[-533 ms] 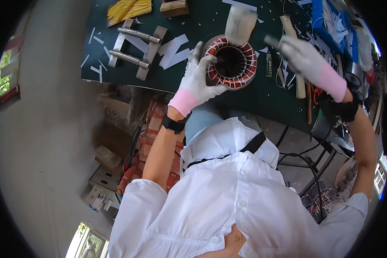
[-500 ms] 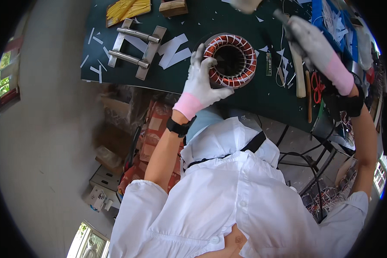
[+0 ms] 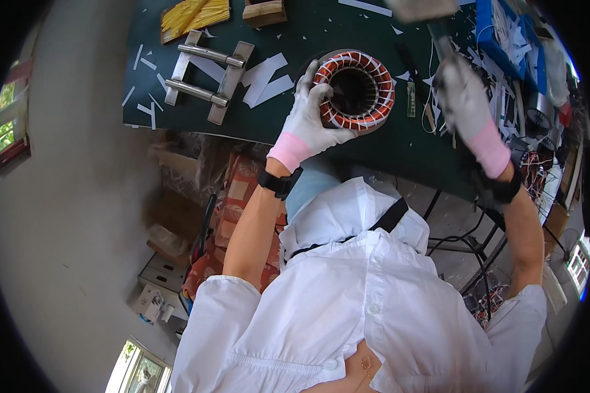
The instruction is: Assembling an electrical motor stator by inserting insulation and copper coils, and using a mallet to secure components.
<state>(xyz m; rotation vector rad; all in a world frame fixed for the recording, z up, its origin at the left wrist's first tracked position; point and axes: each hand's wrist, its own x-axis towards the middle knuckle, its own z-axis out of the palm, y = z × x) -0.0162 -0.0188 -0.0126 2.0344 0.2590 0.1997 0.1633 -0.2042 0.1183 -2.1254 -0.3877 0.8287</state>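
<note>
A motor stator (image 3: 387,98) stands on the green table, its orange-red winding ring laced with white cord around a dark hollow bore. My left hand (image 3: 308,118), in a white glove with a pink cuff, grips the stator's left side, fingers bent over the ring and thumb along the near edge. My right hand (image 3: 463,98), gloved the same way and blurred by motion, is closed round the dark handle of a mallet (image 3: 423,9). The pale mallet head is raised at the top edge, beyond and right of the stator, apart from it, and partly cut off.
A metal frame with two round bars (image 3: 203,54) lies at the left among white paper strips (image 3: 269,82). Yellow strips fill a tray (image 3: 196,16) beside a wooden block (image 3: 264,12). Blue bins (image 3: 534,56) with paper scraps stand right. A small green-labelled tube (image 3: 410,99) lies near the stator.
My right hand has moved left and nearer to me, and the mallet head has shifted right. My left hand stays on the stator, which has barely moved.
</note>
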